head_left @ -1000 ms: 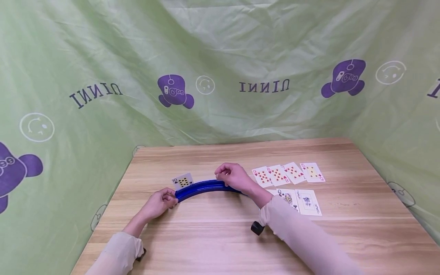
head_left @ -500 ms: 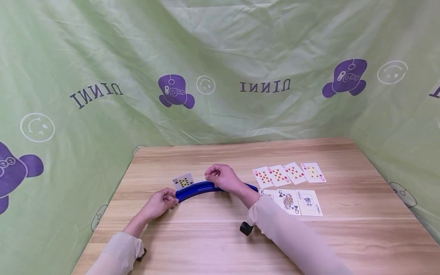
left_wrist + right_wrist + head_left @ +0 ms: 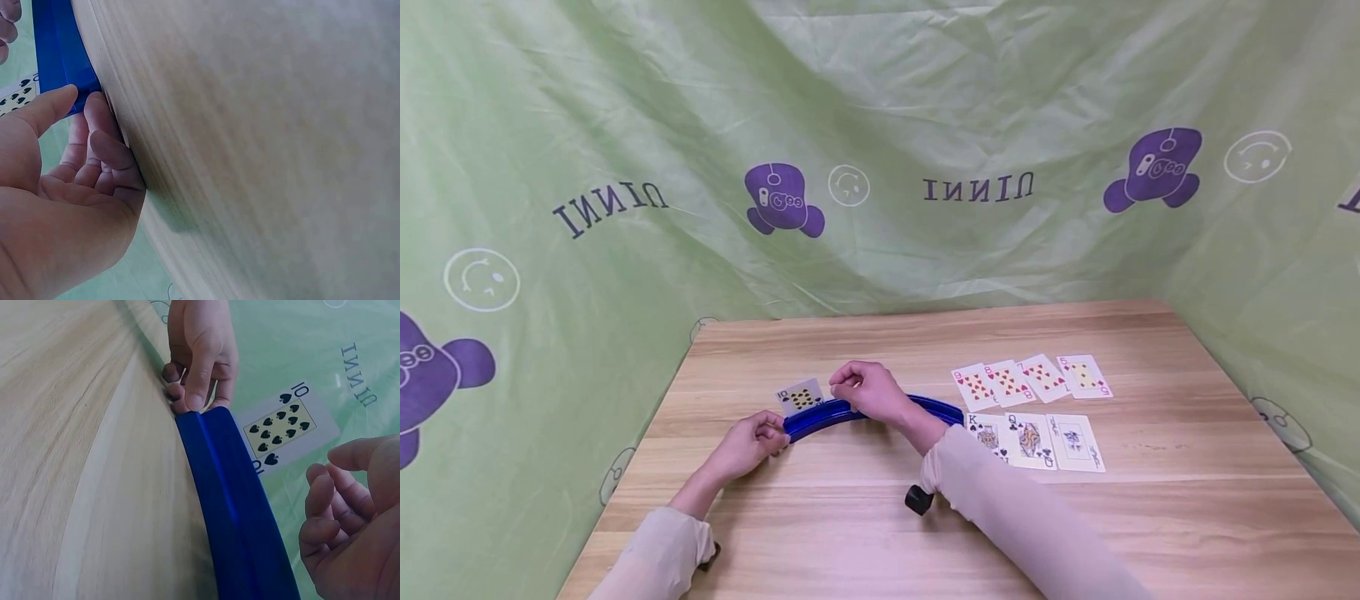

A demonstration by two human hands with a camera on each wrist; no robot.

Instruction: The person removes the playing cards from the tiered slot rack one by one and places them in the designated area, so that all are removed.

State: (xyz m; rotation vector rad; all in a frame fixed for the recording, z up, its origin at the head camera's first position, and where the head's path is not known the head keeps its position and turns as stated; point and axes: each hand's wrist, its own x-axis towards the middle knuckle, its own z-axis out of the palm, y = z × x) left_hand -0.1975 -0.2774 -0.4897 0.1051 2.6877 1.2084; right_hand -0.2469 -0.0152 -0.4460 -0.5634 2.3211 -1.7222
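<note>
A curved blue playing card holder point(image 3: 825, 416) stands on the table. My left hand point(image 3: 748, 446) pinches its left end between thumb and fingers, as the left wrist view also shows. The ten of spades point(image 3: 279, 428) stands upright in the holder's slot near that end. Beside this card, my right hand point(image 3: 871, 392) hangs above the middle of the holder. In the right wrist view, the right hand's fingers point(image 3: 320, 494) are loosely bent, with nothing visible between them and the thumb. The right hand and forearm hide part of the holder in the head view.
On the right, a back row of face-up cards includes the nine of hearts point(image 3: 973, 386) and a five of diamonds point(image 3: 1084, 377). In front lie a king point(image 3: 987, 433), a queen of clubs point(image 3: 1028, 439) and a joker point(image 3: 1077, 442). A green curtain point(image 3: 880, 250) surrounds the wooden table point(image 3: 850, 533).
My right hand has moved left along the holder towards the ten of spades, uncovering the holder's right end and the king. My left hand has stayed in place.
</note>
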